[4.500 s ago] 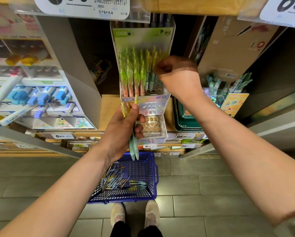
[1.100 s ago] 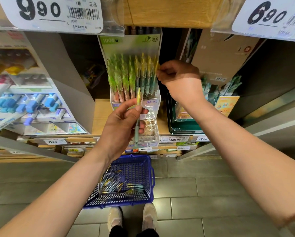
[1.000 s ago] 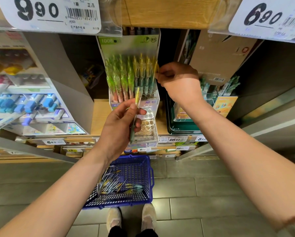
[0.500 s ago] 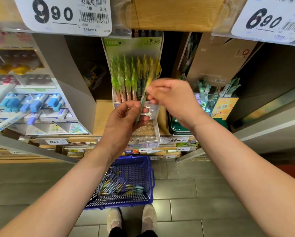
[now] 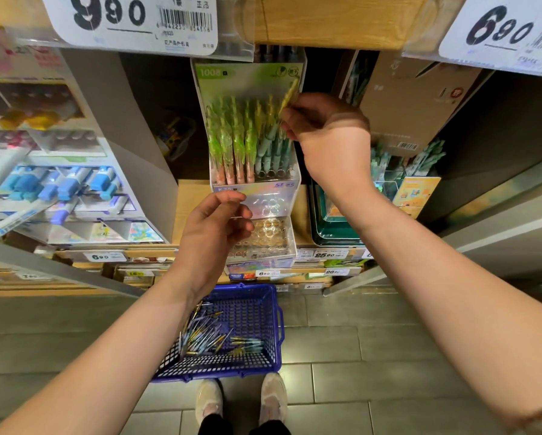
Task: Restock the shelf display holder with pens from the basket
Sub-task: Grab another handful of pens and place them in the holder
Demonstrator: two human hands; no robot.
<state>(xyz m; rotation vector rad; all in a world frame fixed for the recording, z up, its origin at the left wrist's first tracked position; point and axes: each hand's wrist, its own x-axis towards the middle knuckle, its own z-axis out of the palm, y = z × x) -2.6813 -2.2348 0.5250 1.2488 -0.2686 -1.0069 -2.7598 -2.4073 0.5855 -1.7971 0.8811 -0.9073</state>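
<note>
A yellow-topped pen (image 5: 290, 94) is pinched between the thumb and fingertips of the right hand (image 5: 329, 133) at the upper right edge of the display holder (image 5: 263, 196), tilted above the pens standing in its back rows. Empty tubes are seen across the holder's lower front tiers. The left hand (image 5: 213, 233) is held just in front of the holder, its fingers loosely curled around nothing. Below the holder, the blue basket (image 5: 251, 309) is set on the floor, with loose pens (image 5: 213, 337) gathered at its left side. Little room is left above the holder, under the wooden shelf edge (image 5: 326, 23).
</note>
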